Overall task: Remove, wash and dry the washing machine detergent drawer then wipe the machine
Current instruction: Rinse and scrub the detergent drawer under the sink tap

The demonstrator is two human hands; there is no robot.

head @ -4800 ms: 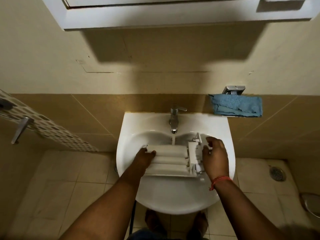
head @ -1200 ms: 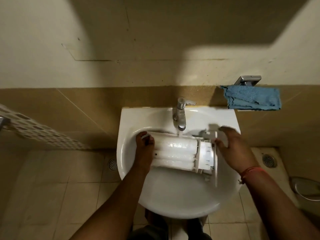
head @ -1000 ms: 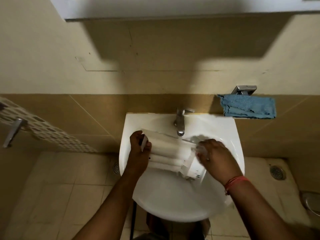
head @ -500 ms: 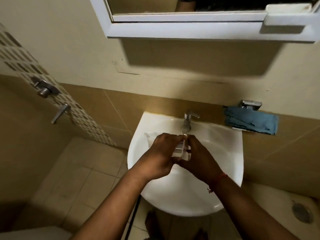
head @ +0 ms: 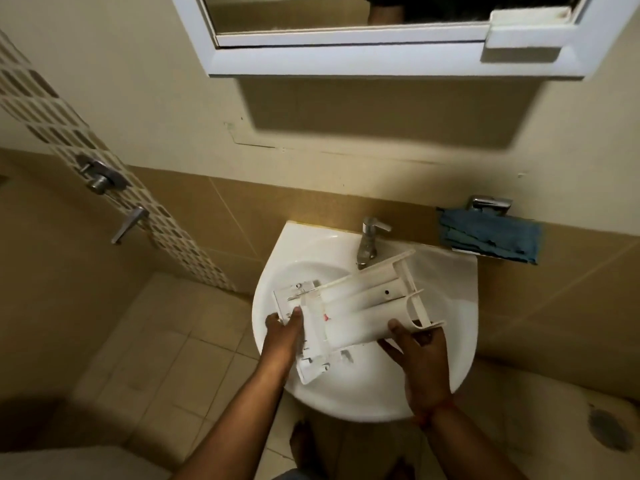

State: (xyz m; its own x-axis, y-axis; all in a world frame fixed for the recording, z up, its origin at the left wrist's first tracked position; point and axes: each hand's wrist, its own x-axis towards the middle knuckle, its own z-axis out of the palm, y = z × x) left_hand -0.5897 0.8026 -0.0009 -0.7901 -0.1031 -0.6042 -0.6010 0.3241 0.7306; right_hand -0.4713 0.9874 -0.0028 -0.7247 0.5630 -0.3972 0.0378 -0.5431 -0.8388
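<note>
The white plastic detergent drawer (head: 360, 306) hangs upside down over the white sink (head: 446, 271), its ribbed underside facing me and its far end up near the tap (head: 369, 242). My left hand (head: 284, 332) grips the drawer's front panel at the lower left. My right hand (head: 419, 351) holds the back end at the lower right, thumb on the curved underside. I cannot make out any water stream from the tap.
A blue cloth (head: 488, 237) hangs on a metal holder on the wall right of the sink. A white-framed mirror cabinet (head: 381, 60) juts out above. Shower valve handles (head: 104, 178) sit on the left wall. A floor drain (head: 609, 431) lies at the right.
The drawer has been turned end for end: its front panel, earlier on the right, is now on the left in my left hand. My right hand now holds the back end. The view tilted upward.
</note>
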